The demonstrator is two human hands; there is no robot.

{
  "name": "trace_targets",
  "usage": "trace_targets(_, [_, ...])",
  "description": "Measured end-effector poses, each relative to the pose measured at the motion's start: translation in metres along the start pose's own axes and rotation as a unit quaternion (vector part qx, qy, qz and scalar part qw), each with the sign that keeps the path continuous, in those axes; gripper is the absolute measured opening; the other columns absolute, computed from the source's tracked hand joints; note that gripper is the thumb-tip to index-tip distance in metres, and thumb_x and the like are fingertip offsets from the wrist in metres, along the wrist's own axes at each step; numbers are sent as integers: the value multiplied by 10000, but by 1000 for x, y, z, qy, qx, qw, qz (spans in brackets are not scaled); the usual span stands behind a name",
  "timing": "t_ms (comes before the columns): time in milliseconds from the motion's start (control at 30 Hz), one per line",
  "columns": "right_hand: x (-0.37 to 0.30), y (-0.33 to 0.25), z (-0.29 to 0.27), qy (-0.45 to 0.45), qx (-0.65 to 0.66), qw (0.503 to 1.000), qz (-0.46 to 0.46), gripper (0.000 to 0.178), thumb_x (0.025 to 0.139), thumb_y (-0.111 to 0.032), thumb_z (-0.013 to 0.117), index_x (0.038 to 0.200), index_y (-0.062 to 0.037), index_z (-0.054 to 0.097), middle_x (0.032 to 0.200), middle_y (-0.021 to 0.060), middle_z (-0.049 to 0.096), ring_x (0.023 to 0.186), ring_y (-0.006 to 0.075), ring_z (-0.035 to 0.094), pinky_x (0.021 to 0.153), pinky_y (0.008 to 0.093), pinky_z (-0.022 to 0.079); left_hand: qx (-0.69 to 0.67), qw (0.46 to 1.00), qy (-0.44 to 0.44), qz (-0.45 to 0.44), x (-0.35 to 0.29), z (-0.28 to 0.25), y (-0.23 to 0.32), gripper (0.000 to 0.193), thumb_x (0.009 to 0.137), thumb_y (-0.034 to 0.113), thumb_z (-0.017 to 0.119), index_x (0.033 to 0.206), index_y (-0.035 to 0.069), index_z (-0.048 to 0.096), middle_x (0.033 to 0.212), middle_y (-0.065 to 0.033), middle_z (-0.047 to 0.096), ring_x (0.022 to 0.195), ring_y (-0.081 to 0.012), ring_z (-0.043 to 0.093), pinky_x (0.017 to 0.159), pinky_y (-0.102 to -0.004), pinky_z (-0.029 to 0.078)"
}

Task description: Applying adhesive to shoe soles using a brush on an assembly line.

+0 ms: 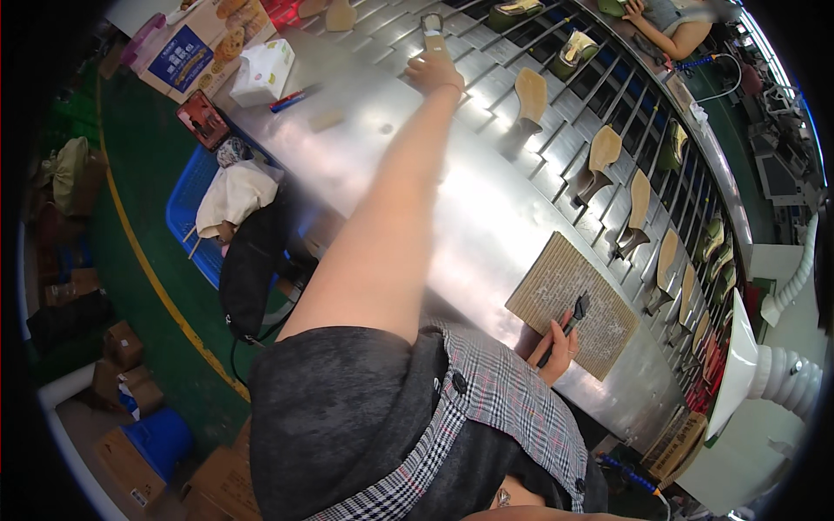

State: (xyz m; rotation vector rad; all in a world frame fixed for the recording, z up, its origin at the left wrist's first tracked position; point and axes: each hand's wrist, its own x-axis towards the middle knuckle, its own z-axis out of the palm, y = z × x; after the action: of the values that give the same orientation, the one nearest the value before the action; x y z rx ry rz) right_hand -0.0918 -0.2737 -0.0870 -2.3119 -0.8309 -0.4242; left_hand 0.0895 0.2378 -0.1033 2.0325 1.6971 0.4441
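Observation:
My left arm reaches far across the metal table, and my left hand (434,74) is closed on the near end of a tan shoe sole (433,41) at the slatted conveyor. The fingers partly cover that sole. Close to my body, my right hand (557,349) grips a small black brush (580,308), its dark tip pointing away from me. The brush is over a ribbed cardboard sheet (543,286) with pale smears. Right of my left hand, another tan sole (530,94) with a dark heel lies on the conveyor's near edge.
More heeled soles (605,148) line the conveyor (486,61); green shoes on lasts (573,52) sit beyond. Tissues (262,71), a phone (202,120) and a carton (195,52) stand at left. A blue basket (184,204) hangs beside the table. A co-worker's arm (665,35) shows opposite.

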Motion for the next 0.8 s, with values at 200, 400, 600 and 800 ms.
trace_targets(200, [-2, 1, 4, 5, 0, 1000, -8, 262, 882, 75, 543, 1121, 18, 633, 1306, 236, 584, 1196, 375, 524, 1014, 405, 363, -18, 999, 12, -24, 17, 19, -3, 840, 679, 322, 825, 1358, 44, 415, 1384, -165, 398, 1252, -298, 410, 1033, -431, 363])
trace_targets(400, [0, -3, 0, 0, -8, 1000, -15, 263, 884, 71, 547, 1129, 21, 628, 1299, 230, 591, 1183, 374, 530, 1015, 409, 367, -250, 938, -241, 12, 34, 24, 8, 344, 761, 106, 755, 1054, 11, 602, 1013, -123, 618, 847, -234, 632, 659, -341, 540])
trace_targets(600, [4, -10, 5, 1, -23, 1000, -20, 262, 904, 65, 539, 1144, 10, 626, 1304, 196, 599, 1183, 348, 540, 1013, 401, 375, -659, 615, -431, -25, -44, -74, 41, 172, 880, 51, 605, 1042, -6, 595, 1020, -130, 640, 894, -240, 648, 733, -368, 558])
trace_targets(800, [27, -25, -24, -47, 58, 997, -4, 297, 927, -4, 571, 1221, -2, 610, 1181, 141, 656, 1138, 290, 570, 991, 370, 396, -743, 272, -609, 54, -158, -174, -24, 462, 1016, 312, 349, 1346, 9, 465, 1307, -143, 553, 1223, -301, 530, 1023, -482, 445])
